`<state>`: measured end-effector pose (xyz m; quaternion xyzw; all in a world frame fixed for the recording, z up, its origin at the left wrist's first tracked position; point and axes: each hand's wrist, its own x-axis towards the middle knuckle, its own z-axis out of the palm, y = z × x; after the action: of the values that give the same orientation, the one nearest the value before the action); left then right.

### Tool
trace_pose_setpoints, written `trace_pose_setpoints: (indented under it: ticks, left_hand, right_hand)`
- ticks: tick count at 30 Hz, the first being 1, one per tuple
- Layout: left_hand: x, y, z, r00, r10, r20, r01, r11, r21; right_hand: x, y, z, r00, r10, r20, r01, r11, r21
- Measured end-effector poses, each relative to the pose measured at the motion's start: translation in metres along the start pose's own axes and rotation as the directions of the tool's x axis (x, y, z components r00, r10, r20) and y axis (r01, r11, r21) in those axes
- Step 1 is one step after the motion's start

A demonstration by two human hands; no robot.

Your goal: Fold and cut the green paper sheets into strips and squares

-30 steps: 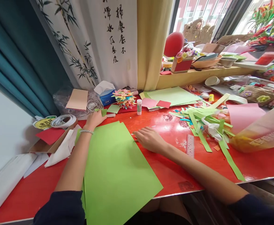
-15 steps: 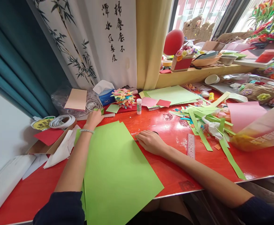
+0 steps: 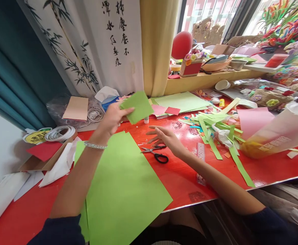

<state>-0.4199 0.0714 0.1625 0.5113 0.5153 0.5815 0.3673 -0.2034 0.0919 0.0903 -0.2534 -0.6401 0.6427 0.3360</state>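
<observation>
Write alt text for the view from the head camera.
A left hand holds up a green paper square; the right hand hovers, empty, by black-handled scissors on a red table with large green sheets.

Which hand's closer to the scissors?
Right. Your right hand is close by the scissors, fingers open; your left hand is farther off, to their left, holding a green paper square.

Left hand point(image 3: 114, 117) pinching, right hand point(image 3: 168, 139) open

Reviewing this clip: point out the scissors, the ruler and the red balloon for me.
Scissors point(image 3: 154, 150): head view, on the metal by the pivot.
Ruler point(image 3: 200, 151): head view, on its upper part, above the forearm.
Red balloon point(image 3: 181, 45): head view, middle of its round front.
</observation>
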Motion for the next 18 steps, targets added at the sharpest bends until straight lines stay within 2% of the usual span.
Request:
trace_pose_setpoints:
  ticks: [3,5,7,10,14,18]
  left_hand:
    - [-0.016,-0.007,0.046,0.987,-0.056,0.152,0.068,0.995,-0.074]
    - [-0.022,-0.011,0.059,0.976,-0.07,0.208,0.079,0.996,-0.032]
    - [-0.025,-0.012,0.061,0.982,-0.029,0.189,0.026,0.999,0.02]
    - [-0.023,-0.011,0.056,0.994,0.045,0.096,-0.05,0.997,0.053]
    - [-0.02,-0.011,0.051,0.999,0.025,0.046,-0.028,0.998,0.056]
    - [-0.018,-0.014,0.049,0.997,0.032,0.075,-0.036,0.998,0.05]
  right_hand:
    - [0.001,-0.006,-0.008,0.992,-0.057,-0.111,0.066,0.995,0.072]
    - [0.003,-0.006,-0.016,0.976,-0.076,-0.202,0.098,0.99,0.098]
    - [0.004,-0.006,-0.024,0.967,-0.076,-0.241,0.103,0.989,0.103]
    - [0.004,-0.006,-0.031,0.968,-0.098,-0.233,0.112,0.992,0.049]
    - [0.002,-0.009,-0.031,0.952,-0.186,-0.244,0.197,0.98,0.019]
    - [0.0,-0.007,-0.027,0.944,-0.198,-0.264,0.216,0.975,0.041]
